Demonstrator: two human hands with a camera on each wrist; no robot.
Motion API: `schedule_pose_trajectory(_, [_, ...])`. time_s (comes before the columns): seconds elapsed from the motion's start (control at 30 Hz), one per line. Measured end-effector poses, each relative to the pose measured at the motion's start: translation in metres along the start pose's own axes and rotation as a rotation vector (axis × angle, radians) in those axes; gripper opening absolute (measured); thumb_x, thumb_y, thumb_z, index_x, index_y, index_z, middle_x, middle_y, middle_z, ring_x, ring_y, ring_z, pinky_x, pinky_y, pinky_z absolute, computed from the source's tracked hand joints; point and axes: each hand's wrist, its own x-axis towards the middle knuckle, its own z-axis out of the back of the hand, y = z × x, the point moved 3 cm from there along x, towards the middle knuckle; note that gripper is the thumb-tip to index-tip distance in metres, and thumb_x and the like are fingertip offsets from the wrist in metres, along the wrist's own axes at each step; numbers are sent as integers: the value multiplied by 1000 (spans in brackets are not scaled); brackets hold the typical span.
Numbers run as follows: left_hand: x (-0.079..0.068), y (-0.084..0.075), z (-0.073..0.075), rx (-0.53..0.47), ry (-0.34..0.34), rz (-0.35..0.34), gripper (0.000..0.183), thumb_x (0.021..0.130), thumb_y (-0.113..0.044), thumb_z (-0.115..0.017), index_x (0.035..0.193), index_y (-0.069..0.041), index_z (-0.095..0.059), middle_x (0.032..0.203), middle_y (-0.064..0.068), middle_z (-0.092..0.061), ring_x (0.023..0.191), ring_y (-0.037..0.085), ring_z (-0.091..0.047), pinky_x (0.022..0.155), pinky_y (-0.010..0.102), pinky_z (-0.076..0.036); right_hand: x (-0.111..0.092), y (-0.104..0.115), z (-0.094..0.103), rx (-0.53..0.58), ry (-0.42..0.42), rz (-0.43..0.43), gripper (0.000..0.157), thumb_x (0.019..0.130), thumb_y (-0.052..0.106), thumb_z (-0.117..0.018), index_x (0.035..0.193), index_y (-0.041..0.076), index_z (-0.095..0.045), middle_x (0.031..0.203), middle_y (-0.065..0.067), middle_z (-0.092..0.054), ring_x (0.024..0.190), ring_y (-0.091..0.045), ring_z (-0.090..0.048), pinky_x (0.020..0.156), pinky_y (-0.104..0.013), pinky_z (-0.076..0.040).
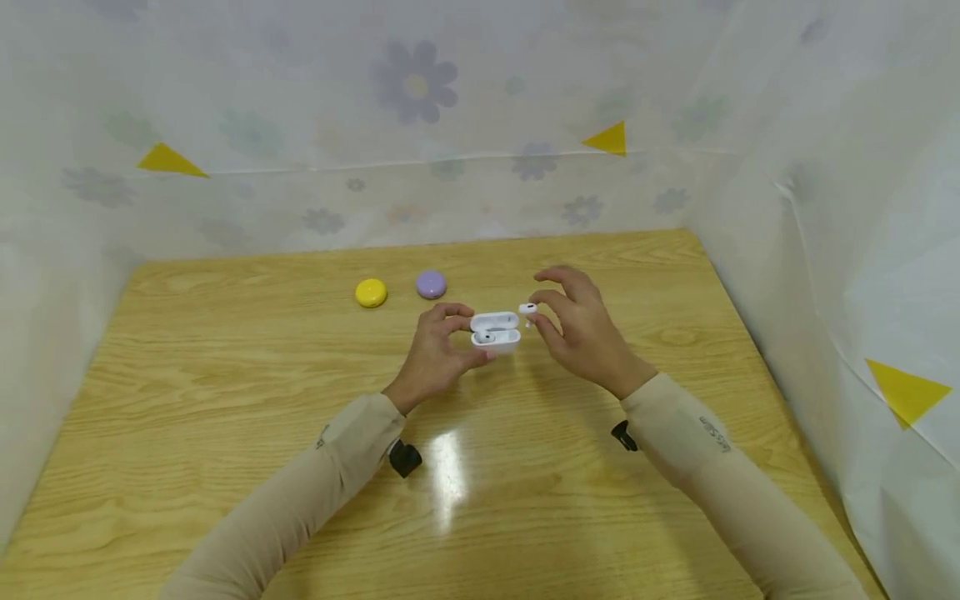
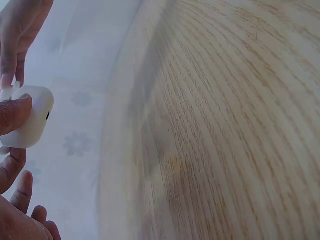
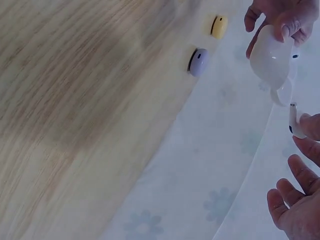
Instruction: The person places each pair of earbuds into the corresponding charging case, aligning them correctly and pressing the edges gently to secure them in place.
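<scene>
A white earbud case (image 1: 504, 342) with its lid raised is held by my left hand (image 1: 441, 346), thumb on the front and fingers behind. One earbud (image 1: 486, 337) sits in the left side of the case. Just right of the case, my right hand (image 1: 583, 327) pinches the other white earbud (image 3: 295, 121) between thumb and index finger, its stem pointing down in the head view. The remaining right fingers are spread apart. In the left wrist view, the back of the case (image 2: 36, 117) shows beside the thumb, and the right fingertips come close to its far end.
A yellow round case (image 1: 371, 292) and a purple round case (image 1: 431, 284) lie on the wooden table (image 1: 225, 350) behind the left hand. White flower-patterned sheeting (image 1: 480, 100) encloses the back and sides, with yellow triangles of tape on it.
</scene>
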Motion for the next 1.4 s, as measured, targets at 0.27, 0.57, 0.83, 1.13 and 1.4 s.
schedule_pose_trajectory(0.27, [0,-1,2,-17,-7,-10,35,72,-16,-83,99,1,-71,122,11,-56,122,33,-42,108,51,-27,7,11,-7,-21,18,76,15,82,7,-72,93,-1,-65,118,-23,-58,117,-39,-52,100,-57,-41])
schedule_pose_trajectory(0.57, [0,-1,3,-21,-8,-11,34,72,-15,-83,99,1,-71,122,11,-56,123,32,-42,107,51,-28,6,15,-13,-56,59,122,18,80,7,-75,95,1,-67,119,-21,-58,118,-41,-52,97,-58,-44])
schedule_pose_trajectory(0.83, [0,-1,3,-15,-10,-16,33,72,-16,-82,99,0,-72,123,10,-56,123,32,-42,107,52,-28,5,15,-18,-80,114,150,17,81,11,-75,96,3,-70,121,-20,-59,119,-41,-52,95,-57,-46])
schedule_pose_trajectory(1.13, [0,1,2,-31,-11,0,32,73,-17,-82,99,-1,-72,122,9,-55,123,32,-41,109,52,-26,5,17,-19,-92,181,141,13,83,10,-72,95,4,-71,122,-18,-59,120,-41,-53,96,-56,-46])
schedule_pose_trajectory(1.4, [0,1,2,-38,-12,0,31,73,-15,-82,98,1,-72,123,11,-55,125,32,-40,109,53,-25,5,16,-20,-98,204,125,14,85,12,-71,96,4,-72,123,-18,-59,120,-40,-53,97,-55,-47])
